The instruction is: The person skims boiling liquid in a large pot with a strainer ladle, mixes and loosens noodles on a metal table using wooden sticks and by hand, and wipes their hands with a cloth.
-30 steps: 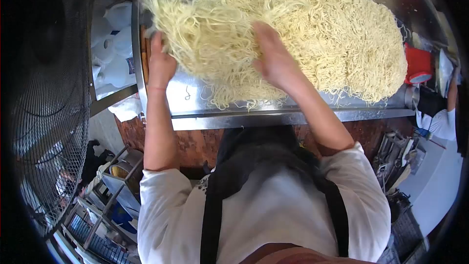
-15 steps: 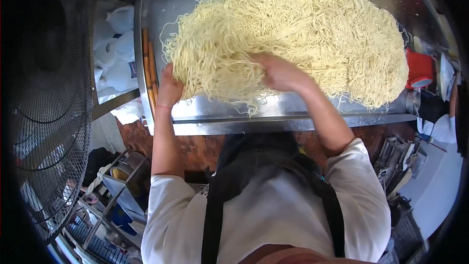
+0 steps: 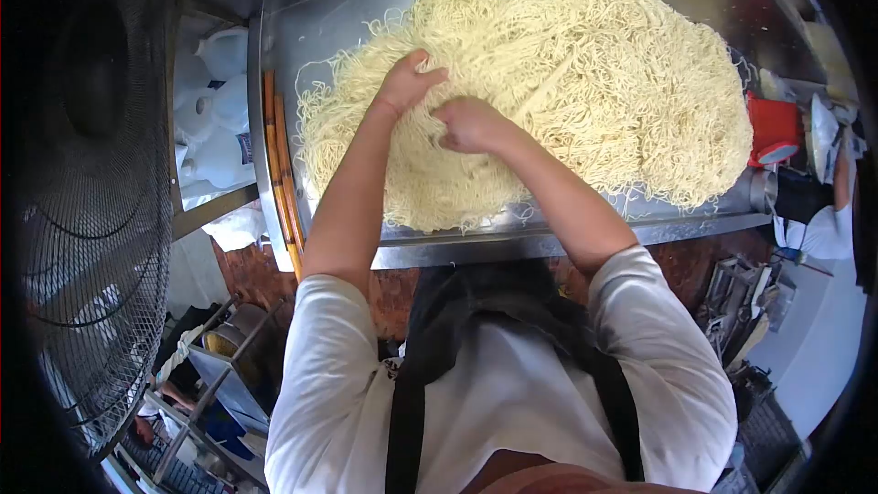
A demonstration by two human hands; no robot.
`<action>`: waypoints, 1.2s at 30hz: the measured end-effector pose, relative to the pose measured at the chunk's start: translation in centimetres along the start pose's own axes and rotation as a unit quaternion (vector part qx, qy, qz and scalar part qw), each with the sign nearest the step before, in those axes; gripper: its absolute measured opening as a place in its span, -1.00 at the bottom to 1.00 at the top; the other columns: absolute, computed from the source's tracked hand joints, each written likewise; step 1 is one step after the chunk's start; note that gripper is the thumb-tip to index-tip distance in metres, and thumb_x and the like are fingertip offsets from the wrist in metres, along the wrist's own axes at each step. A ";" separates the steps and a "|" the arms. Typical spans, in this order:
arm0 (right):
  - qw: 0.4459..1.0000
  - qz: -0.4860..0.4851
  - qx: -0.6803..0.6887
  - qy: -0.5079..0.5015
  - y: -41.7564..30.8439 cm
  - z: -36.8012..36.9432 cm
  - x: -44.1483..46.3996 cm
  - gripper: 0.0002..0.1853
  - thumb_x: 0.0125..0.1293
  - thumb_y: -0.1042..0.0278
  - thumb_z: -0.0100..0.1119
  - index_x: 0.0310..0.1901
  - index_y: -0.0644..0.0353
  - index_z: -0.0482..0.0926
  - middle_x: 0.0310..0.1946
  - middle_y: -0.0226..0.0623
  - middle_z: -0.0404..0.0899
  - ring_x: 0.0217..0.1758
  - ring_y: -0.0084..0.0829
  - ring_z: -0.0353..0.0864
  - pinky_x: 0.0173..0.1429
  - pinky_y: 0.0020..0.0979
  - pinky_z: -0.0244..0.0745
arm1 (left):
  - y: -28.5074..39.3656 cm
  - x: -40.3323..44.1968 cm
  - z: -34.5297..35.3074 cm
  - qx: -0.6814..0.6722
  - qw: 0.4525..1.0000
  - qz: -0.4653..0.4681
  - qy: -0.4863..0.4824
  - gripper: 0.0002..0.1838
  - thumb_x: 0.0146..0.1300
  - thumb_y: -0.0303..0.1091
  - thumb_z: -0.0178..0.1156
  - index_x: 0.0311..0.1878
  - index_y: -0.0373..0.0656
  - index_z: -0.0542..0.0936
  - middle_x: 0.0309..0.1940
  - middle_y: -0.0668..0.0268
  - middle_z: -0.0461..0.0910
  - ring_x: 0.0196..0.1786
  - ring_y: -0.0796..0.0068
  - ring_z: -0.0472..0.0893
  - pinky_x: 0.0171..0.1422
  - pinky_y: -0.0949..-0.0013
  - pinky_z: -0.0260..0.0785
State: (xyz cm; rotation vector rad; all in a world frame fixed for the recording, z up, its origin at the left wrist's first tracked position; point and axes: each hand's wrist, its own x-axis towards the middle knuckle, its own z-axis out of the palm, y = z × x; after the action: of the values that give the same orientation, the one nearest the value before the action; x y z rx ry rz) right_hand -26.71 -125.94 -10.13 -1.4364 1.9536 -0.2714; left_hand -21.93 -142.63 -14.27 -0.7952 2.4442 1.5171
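Note:
A broad heap of pale yellow noodles [image 3: 585,82] spreads over a shiny metal table [image 3: 320,27]. Over the left part of the heap, my left hand [image 3: 408,84] rests on the noodles, thumb and forefinger apart. Close beside it, to the right and slightly nearer me, my right hand [image 3: 471,125] touches the strands. Its thumb stands away from the bent fingers. I see no bundle lifted in either hand. Some fingertips are hidden among the noodles.
Two brown bamboo-like sticks [image 3: 282,165] lie along the table's left edge. White plastic jugs [image 3: 219,114] stand beyond it. A red container [image 3: 774,130] is at the right end. A large wire-mesh fan guard [image 3: 101,220] is at far left, and another person's arm [image 3: 841,178] shows at far right.
My left hand has moved from the heap's left front edge up and right onto the noodles. My right hand has shifted left. The lifted, blurred noodles now lie flatter.

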 end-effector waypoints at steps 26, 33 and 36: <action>0.917 -0.075 0.061 0.386 -2.4 -13.5 -2.7 -0.44 0.21 0.37 0.33 0.28 -0.06 0.48 0.16 -0.17 0.57 0.29 -0.27 0.51 0.38 -0.21 0.45 | 7.1 -7.5 -10.7 0.002 0.984 0.164 0.067 -0.52 0.23 -0.47 0.25 0.22 -0.10 0.42 0.06 0.17 0.56 0.03 0.22 0.60 0.17 0.28 0.42; 0.935 0.285 -0.124 0.169 12.4 -11.1 0.6 -0.45 0.30 0.45 0.15 0.35 -0.03 0.43 0.35 -0.19 0.40 0.41 -0.17 0.37 0.48 -0.11 0.29 | 1.2 -3.6 -4.8 0.253 0.957 0.121 0.077 -0.37 0.24 -0.08 0.33 0.34 -0.10 0.46 0.34 -0.03 0.37 0.26 0.02 0.50 0.38 0.19 0.31; 0.943 0.253 -0.169 0.139 12.9 -6.0 5.0 -0.52 0.35 0.42 0.02 0.32 0.02 0.46 0.33 -0.19 0.43 0.32 -0.15 0.46 0.42 -0.12 0.35 | 0.7 -1.9 2.2 0.145 0.981 0.099 0.080 -0.52 0.24 -0.12 0.35 0.16 -0.13 0.53 0.19 0.11 0.46 0.21 0.15 0.52 0.36 0.22 0.31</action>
State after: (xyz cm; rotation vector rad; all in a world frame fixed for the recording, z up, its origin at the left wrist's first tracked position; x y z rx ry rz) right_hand -41.05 -127.05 -14.61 -1.0756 2.6209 0.1119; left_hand -20.96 -139.76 -13.99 -0.6568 2.8486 1.1473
